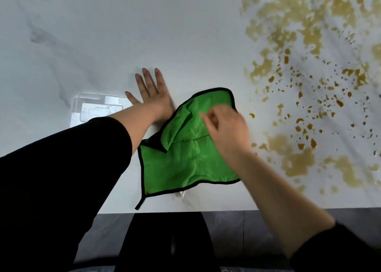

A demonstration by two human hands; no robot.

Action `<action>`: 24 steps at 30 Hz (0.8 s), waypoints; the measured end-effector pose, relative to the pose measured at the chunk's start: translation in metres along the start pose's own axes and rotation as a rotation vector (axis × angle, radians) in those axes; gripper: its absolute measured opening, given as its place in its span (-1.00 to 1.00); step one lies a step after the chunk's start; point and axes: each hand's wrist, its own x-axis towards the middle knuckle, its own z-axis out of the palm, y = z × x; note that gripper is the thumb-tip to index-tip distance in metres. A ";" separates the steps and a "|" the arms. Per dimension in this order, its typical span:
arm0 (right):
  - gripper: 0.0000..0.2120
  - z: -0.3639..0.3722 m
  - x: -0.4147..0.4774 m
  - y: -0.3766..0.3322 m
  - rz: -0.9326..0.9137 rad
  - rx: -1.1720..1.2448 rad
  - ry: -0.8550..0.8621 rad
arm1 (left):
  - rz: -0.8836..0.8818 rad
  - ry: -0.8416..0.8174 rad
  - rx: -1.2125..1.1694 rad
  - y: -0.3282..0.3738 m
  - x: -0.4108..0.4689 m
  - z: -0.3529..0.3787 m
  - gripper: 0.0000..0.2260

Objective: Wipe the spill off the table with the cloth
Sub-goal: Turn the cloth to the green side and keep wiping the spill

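Observation:
A green cloth [185, 160] with a black hem lies on the white marble table [144, 34], near the front edge, one corner folded over. My right hand [224, 127] is on its upper part with fingers curled, pinching the fabric; the hand is motion-blurred. My left hand [151, 90] lies flat on the bare table just left of the cloth, fingers straight and spread. A wide brownish-yellow spill [296, 160] of puddles and droplets covers the right side of the table, to the right of the cloth.
A bright window reflection [97, 109] shows on the tabletop left of my left arm. The table's front edge [226, 209] runs across the lower frame, with dark floor below it. A small white tag [181, 195] pokes out under the cloth's near hem.

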 end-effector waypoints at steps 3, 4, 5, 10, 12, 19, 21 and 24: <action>-0.65 0.027 -0.047 -0.006 0.207 0.000 -0.211 | -0.004 -0.053 -0.051 0.000 0.000 -0.003 -0.02; -0.63 0.038 -0.056 -0.009 0.249 -0.032 -0.231 | -0.003 -0.058 -0.054 0.000 0.000 -0.004 -0.01; -0.58 0.048 -0.061 -0.013 0.286 -0.052 -0.214 | -0.001 -0.058 -0.055 0.000 -0.001 -0.004 -0.01; -0.77 0.059 -0.048 -0.032 0.367 0.018 -0.153 | 0.004 -0.054 -0.029 0.002 -0.003 -0.005 -0.03; -0.82 0.042 -0.053 -0.031 0.417 0.137 -0.146 | 0.000 -0.065 -0.039 0.002 -0.003 -0.007 -0.04; -0.92 -0.066 -0.092 -0.042 0.466 0.698 0.123 | 0.017 -0.141 -0.078 -0.001 -0.005 -0.011 0.39; -0.94 -0.084 -0.089 -0.041 0.499 0.765 0.153 | 0.018 -0.143 -0.086 -0.001 -0.005 -0.011 0.41; -0.84 -0.103 -0.078 -0.040 0.594 0.855 0.151 | 0.027 -0.141 -0.096 -0.003 -0.004 -0.012 0.42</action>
